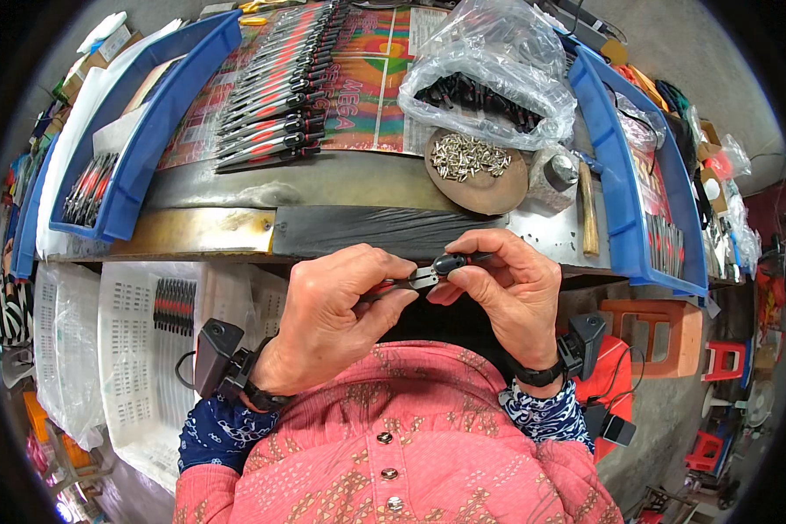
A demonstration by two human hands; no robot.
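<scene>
In front of my shirt, both hands hold one slim tool (424,278) with a red-and-black body, a bare metal part and a rounded black end piece (448,264). My left hand (336,293) pinches the red-and-black body between thumb and fingers. The thumb and fingers of my right hand (506,284) close around the black end piece, where it meets the metal. What lies inside each grip is partly hidden. Just beyond the hands is the bench edge, with a dark worn strip (358,229) along it.
Similar red, black and silver tools (271,105) lie in a row on the bench. A round dish (489,199) of small metal pins sits by a plastic bag (498,65) of black parts. Blue trays (140,131) (616,201) flank them; a wooden handle (588,214) lies right. A white crate (148,384) stands lower left.
</scene>
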